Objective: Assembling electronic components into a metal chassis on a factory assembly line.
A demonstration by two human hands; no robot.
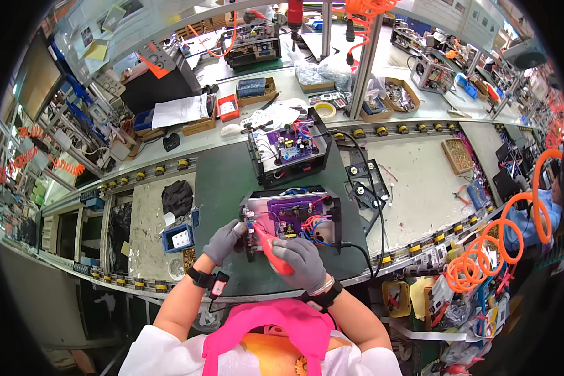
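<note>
An open-cased electronic unit [294, 220] with a purple circuit board and coloured wires lies before me on the green mat [222, 182]. My right hand [302, 262], in a grey glove, is closed round a pink-red hand tool [271, 249]. The tool's narrow end reaches the unit's left end panel; its exact tip is too small to make out. My left hand [224, 243], also gloved, is at that same panel with its fingers bent together; anything between them is hidden. Just beyond stands a second open unit [291, 147] with a similar purple board.
Black brackets [365, 185] and a black cable [377, 219] lie right of the mat. On the left are a blue bin [178, 238] and a black cloth [177, 198]. Roller rails [160, 170] edge the bench. Orange coiled hose [495, 247] hangs at right; a red power driver [296, 15] hangs ahead.
</note>
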